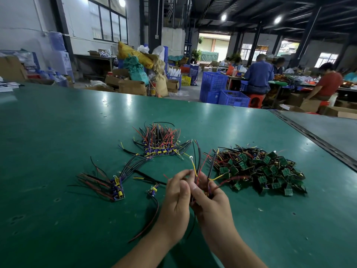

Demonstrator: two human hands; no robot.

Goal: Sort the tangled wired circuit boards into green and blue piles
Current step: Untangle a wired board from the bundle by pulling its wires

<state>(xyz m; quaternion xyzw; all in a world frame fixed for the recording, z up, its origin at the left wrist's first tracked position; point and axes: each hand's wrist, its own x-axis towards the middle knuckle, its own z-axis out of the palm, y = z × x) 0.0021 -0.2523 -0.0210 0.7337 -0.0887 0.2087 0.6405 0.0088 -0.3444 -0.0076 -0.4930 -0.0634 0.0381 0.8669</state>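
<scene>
Both hands meet low in the view. The right hand (210, 202) has its fingers curled round a held bundle (198, 177) of thin, flexible insulated leads in black, red and yellow; the boards at the bundle's base are mostly hidden inside the grasp, so their colour cannot be told. The left hand (176, 200) pinches leads of the same bundle between thumb and fingertips. Above the fingertips a yellow lead ends in a small metal ring terminal (191, 157). Just left of the left hand lies a single blue board (153, 190), with long red and black leads trailing toward the wrist. Farther left sits a small blue cluster (116, 189) carrying yellow cylindrical parts. Beyond the hands stands the blue pile (160, 145), its leads bristling upward. Right of the right hand spreads the green pile (266, 169), small square flat boards knotted in wires. All rest on a smooth, faintly glossy green table (58, 142). Well beyond the hands are perforated blue crates (214, 86), cardboard boxes (132, 87) and seated workers (258, 74).
</scene>
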